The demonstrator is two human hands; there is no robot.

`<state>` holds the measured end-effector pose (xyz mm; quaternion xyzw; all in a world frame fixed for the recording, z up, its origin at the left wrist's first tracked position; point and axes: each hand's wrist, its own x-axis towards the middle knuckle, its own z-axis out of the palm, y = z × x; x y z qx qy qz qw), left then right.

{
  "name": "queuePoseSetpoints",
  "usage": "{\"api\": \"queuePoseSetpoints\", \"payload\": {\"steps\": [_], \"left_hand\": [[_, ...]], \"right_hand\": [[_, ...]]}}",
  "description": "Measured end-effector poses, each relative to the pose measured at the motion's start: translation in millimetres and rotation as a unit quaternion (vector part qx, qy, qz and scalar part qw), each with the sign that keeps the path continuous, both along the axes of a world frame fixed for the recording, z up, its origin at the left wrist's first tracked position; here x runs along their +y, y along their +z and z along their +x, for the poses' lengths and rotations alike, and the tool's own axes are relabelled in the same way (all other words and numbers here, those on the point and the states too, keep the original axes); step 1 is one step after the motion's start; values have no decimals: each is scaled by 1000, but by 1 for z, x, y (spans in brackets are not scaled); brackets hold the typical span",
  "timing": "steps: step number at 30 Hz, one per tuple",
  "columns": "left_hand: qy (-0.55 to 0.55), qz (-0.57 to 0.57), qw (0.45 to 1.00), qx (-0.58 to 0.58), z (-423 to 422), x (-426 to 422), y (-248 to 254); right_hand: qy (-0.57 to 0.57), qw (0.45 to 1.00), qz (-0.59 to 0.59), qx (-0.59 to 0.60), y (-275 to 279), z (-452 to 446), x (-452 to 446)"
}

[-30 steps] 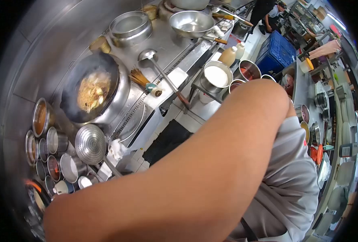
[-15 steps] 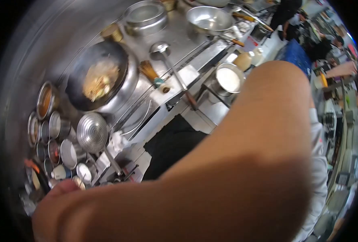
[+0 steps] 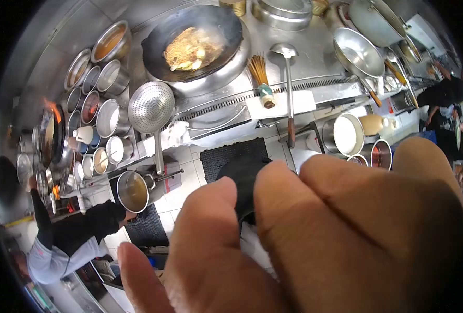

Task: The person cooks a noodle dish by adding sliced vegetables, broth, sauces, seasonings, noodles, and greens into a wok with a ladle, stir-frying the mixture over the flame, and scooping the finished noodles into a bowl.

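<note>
Blackened metal cups the pale-brown noodles, steaming in the wok at the back of the worktop. A moment ago my forearm crossed the foreground; now my right hand looms close before me, fingers loosely bent and parted, with nothing visible between them. My left hand is out of sight. The ladle lies where it was, well apart from my fingers, so I judge the noodles are cooking unstirred while that hand stays clear of the wok.
</note>
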<state>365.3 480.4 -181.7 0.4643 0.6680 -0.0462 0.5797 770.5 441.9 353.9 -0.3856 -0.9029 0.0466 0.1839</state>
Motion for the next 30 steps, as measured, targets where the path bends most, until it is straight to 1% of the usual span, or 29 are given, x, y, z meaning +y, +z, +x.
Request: {"api": "queuePoseSetpoints", "payload": {"steps": [4, 9, 14, 16, 17, 18, 19, 21, 23, 26, 30], "left_hand": [[20, 9, 1000, 6, 0, -14, -3], [19, 37, 999, 7, 1, -15, -13], [-6, 111, 994, 14, -5, -8, -54], [5, 109, 994, 7, -7, -5, -63], [27, 66, 997, -9, -1, -1, -44], [-4, 79, 997, 5, 0, 4, -38], [-8, 80, 997, 8, 17, 12, 15], [-7, 45, 999, -24, 4, 14, -7], [58, -2, 997, -47, 8, 23, 4], [25, 2, 999, -20, 10, 34, 6], [9, -21, 1000, -15, 8, 51, 4]], "right_hand": [[15, 1000, -1, -6, 1, 6, 3], [20, 1000, -3, -15, 5, 10, 6], [7, 999, -2, -32, 19, 27, 19], [-1, 999, 0, -43, 23, 35, 26], [-8, 999, -4, -49, 26, 41, 27], [-22, 998, -8, -55, 29, 50, 28], [-30, 998, -12, -62, 30, 54, 28], [-51, 996, -21, -77, 34, 63, 26], [-68, 993, -32, -88, 36, 68, 23], [-86, 991, -33, -100, 41, 69, 19], [-104, 989, -19, -107, 50, 63, 21]]}}
